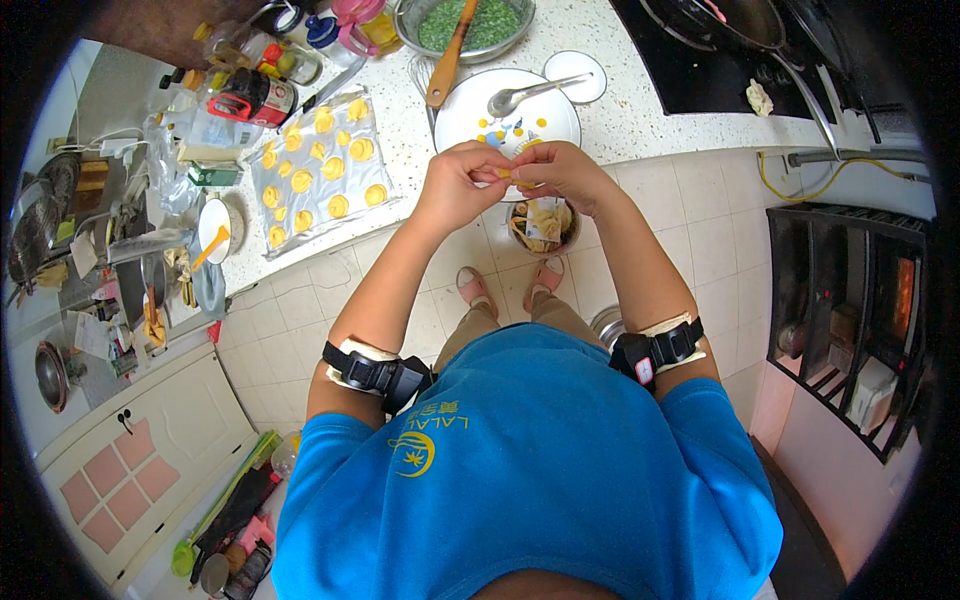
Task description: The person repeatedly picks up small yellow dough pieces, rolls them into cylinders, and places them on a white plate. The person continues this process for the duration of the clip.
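My left hand (466, 182) and my right hand (561, 174) meet at the fingertips near the counter's front edge. Between them they pinch a small yellow piece of dough (517, 178), mostly hidden by the fingers. Just beyond the hands is a large white plate (459, 112) with printed pictures and small yellow spots, partly covered by the hands. A metal spoon (506, 101) rests on the plate, its handle reaching over a small white dish (589, 90). To the left, a foil sheet (319, 161) carries several folded yellow dumplings (332, 168) of different sizes.
A metal bowl (403, 30) of chopped green filling (435, 26) bears a wooden spatula (442, 79). Bottles (259, 97) and a knife (334, 86) lie left. A pan (750, 26) sits on the black cooktop (675, 90). Below the hands stands a waste bin (517, 241) with scraps.
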Available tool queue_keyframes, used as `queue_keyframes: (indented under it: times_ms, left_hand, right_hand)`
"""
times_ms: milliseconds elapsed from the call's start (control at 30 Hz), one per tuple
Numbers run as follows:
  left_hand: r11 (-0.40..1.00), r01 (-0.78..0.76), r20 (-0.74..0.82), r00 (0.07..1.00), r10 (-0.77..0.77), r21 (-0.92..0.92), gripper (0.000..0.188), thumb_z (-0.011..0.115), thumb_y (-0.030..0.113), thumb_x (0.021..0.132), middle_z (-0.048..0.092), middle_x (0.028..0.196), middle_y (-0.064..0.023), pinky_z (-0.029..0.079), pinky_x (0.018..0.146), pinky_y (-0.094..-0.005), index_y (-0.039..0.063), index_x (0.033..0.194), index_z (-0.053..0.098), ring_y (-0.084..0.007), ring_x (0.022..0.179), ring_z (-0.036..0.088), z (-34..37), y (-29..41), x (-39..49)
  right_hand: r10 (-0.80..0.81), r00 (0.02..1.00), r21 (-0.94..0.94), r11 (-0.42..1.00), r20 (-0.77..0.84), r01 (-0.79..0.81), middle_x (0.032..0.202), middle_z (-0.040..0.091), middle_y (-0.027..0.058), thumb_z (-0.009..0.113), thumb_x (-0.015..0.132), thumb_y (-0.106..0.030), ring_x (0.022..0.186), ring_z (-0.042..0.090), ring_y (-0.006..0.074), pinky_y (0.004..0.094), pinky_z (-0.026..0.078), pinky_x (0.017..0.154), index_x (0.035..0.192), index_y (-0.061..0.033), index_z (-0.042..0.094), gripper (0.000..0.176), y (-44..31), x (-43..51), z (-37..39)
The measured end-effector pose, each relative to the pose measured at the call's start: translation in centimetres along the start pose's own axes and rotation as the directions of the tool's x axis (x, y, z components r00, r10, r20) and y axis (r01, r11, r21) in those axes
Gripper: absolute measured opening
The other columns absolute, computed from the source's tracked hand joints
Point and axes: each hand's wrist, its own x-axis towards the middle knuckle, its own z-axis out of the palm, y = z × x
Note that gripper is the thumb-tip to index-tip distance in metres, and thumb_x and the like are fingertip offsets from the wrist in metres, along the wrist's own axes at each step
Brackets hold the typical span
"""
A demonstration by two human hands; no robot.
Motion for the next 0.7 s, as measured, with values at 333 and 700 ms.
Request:
queue_keyframes:
  times_ms: [333,700]
  left_hand:
    - [0.961,0.230,0.018,0.973,-0.230,-0.156,0.011,0.070,-0.004,0.076,0.068,0.080,-0.0024,0.050,0.064,-0.0185,0.000,0.087,0.069,-0.0051,0.072,0.062,0.4,-1.3,0.2]
    - [0.801,0.346,-0.032,0.910,-0.413,-0.489,0.022,0.066,-0.003,0.083,0.068,0.100,-0.0104,0.055,0.079,-0.0244,0.000,0.105,0.066,-0.0133,0.087,0.066,-1.1,-2.2,-0.5]
  right_hand:
    - [0.028,1.000,-0.020,0.999,-0.002,-0.028,0.083,0.064,0.0042,0.073,0.077,-0.018,0.073,0.061,0.0108,0.0239,0.053,0.071,0.092,-0.0010,0.066,0.024,0.6,0.5,-0.2]
    - [-0.443,0.886,-0.811,0.564,-0.137,0.156,0.086,0.067,0.0082,0.069,0.078,-0.017,0.077,0.064,0.0219,0.0316,0.051,0.074,0.092,-0.0067,0.066,0.018,3.2,3.5,-0.7]
